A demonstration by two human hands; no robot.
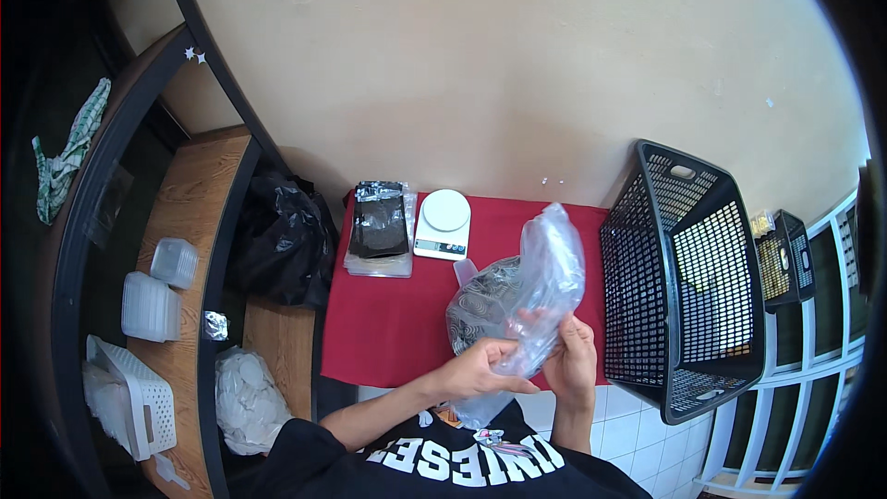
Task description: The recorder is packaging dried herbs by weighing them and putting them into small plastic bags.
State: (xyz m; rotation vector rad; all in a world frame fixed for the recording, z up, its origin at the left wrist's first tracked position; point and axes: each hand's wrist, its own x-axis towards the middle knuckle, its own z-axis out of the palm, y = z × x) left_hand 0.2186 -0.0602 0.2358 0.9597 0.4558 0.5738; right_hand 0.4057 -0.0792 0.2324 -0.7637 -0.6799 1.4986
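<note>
Between my two hands a crumpled clear plastic bag [554, 254] stands up above the near right part of the red-covered table [379, 323]. My left hand [482, 368] pinches its lower part from the left. On the other side my right hand [571, 360] grips the bag's edge, fingers curled and partly hidden by the plastic. Just behind the left hand sits a rounded bundle with a dark spiral pattern [482, 300], partly covered by the bag. Whether the bag touches or only overlaps it I cannot tell. A translucent plastic piece [465, 271] sticks out behind the bundle.
At the table's back are a white kitchen scale [442, 233] and a stack of black and clear pouches [379, 231]. A tall black mesh crate [637, 268] stands right. Left, wooden shelves [199, 194] hold clear containers [151, 307], a white basket [152, 407] and a black bag [277, 240].
</note>
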